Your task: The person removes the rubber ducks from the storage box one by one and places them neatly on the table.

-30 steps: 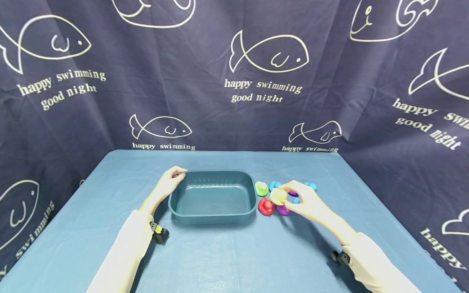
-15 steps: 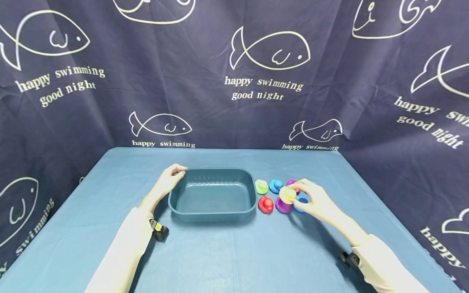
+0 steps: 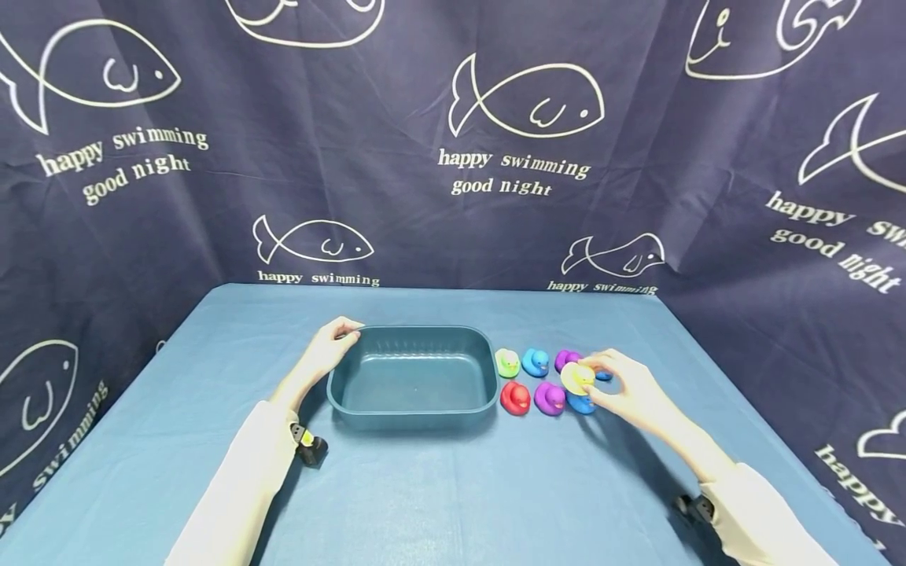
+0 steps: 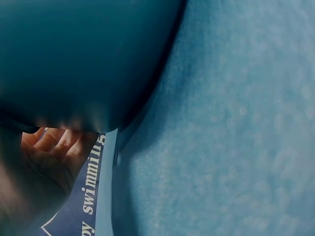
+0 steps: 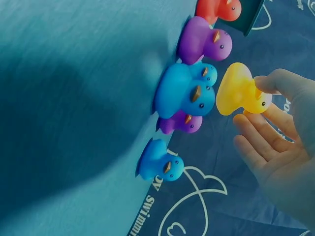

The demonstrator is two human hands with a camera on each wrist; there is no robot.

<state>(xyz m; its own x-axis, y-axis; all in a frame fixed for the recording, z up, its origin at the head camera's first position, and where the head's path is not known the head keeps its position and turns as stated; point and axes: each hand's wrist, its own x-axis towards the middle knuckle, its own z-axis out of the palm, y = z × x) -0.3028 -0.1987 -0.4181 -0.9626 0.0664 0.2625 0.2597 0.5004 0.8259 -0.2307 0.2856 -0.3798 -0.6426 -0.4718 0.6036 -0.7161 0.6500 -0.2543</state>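
My left hand (image 3: 331, 346) grips the far left corner of a dark teal plastic bin (image 3: 414, 424). In the left wrist view its fingers (image 4: 64, 142) go behind the bin's wall. A yellow rubber duck (image 3: 576, 378) is pinched between thumb and fingers of my right hand (image 3: 630, 389), raised over the near blue duck (image 3: 582, 405). The right wrist view shows the yellow duck (image 5: 235, 91) apart from the ducks below it. Left of it sit a near purple duck (image 3: 550, 398) and a red duck (image 3: 515, 398).
Behind these stand a light green duck (image 3: 507, 362) beside the bin, a blue duck (image 3: 535, 362) and a far purple duck (image 3: 568, 359). Another blue duck (image 3: 603, 376) is partly hidden by my right hand. A blue cloth (image 3: 396, 495) covers the table; a printed curtain (image 3: 410, 236) hangs behind.
My right hand has carried the yellow duck to the right, from over the near purple duck to over the near blue one. The left hand stays on the bin's rim.
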